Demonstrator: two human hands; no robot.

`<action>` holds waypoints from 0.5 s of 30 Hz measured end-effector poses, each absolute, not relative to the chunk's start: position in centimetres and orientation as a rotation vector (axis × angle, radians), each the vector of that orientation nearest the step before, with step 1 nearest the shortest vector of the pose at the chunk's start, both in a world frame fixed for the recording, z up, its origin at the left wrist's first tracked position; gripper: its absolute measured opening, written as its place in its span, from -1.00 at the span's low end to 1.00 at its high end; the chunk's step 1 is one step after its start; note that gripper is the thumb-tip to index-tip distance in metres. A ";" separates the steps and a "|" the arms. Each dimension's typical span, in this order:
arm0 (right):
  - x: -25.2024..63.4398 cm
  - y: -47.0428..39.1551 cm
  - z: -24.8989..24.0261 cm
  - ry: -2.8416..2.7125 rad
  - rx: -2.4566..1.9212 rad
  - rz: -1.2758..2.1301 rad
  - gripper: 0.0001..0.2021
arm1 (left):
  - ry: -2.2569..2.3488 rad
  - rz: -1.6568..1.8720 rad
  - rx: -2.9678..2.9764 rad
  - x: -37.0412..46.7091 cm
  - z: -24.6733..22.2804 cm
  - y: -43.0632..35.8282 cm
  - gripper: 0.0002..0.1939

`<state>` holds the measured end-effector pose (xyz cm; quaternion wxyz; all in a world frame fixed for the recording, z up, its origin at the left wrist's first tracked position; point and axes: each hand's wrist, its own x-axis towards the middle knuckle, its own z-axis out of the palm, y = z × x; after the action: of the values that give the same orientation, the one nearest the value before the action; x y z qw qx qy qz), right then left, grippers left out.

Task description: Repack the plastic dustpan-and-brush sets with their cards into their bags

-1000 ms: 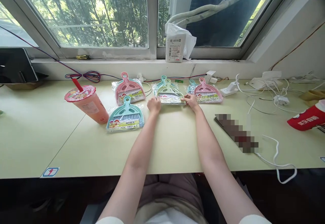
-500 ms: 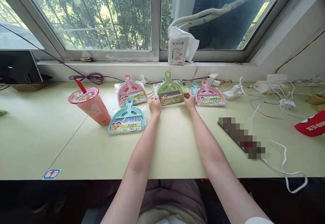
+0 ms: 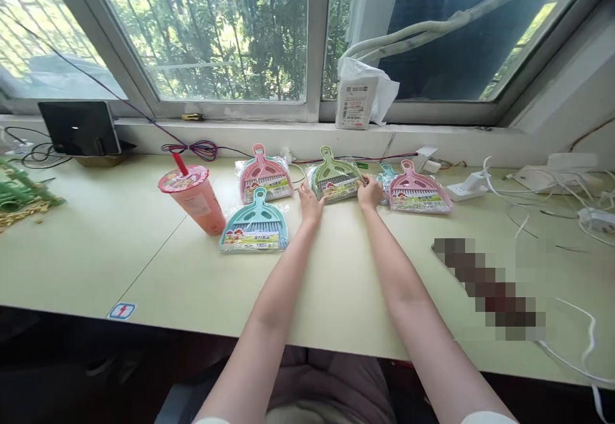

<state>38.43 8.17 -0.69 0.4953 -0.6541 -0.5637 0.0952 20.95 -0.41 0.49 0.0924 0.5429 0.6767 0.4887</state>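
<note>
A green dustpan and brush set (image 3: 336,177) in clear wrapping lies near the window wall, between my hands. My right hand (image 3: 370,192) is closed on its right edge, thumb and fingers pinching the wrapping. At its lower left corner, my left hand (image 3: 312,205) has its fingers apart, near or lightly touching the packet. To the left lie a wrapped pink dustpan set (image 3: 266,177) and, closer to me, a wrapped blue dustpan set (image 3: 254,228). Beside my right hand is another pink dustpan set (image 3: 418,190), with a blue handle (image 3: 387,170) partly hidden behind it.
On the left stands a pink drink cup (image 3: 196,200) with a red straw, near a dark tablet (image 3: 79,128). A pixelated dark object (image 3: 485,289) with a white cable lies at the right. White plugs and cables (image 3: 468,186) run along the back right. A white box (image 3: 354,102) stands on the sill.
My view has turned to the left and tilted. My left hand has loosened from the green set's left edge, its fingers spreading. The green set is slightly tilted, and my right hand still holds it.
</note>
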 end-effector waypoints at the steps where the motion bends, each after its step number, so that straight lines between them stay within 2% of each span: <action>1: 38.4 8.2 -0.8 -1.379 -1.590 0.209 -0.71 | 2.071 1.460 1.666 21.1 0.5 -0.6 -0.29; 5: 38.5 7.3 -1.0 -1.407 -1.520 0.119 -0.63 | 2.164 1.568 1.864 22.6 1.2 -2.8 -0.51; 8: 38.3 5.1 -0.4 -1.404 -1.414 -0.010 -0.58 | 2.103 1.608 2.029 23.9 2.5 -6.5 -0.57; 13: 35.7 -1.9 0.8 -1.854 -1.065 -0.079 -0.62 | 1.630 1.098 2.779 19.3 5.7 -16.4 -0.62; 15: 33.4 -5.3 0.8 -2.154 -0.864 0.023 -0.50 | 1.639 0.908 2.805 14.3 5.9 -20.1 -0.55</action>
<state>33.35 -5.25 0.82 0.3989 -0.3412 -0.8511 0.0090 14.30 -20.14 5.86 -0.1156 0.8259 0.4827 0.2673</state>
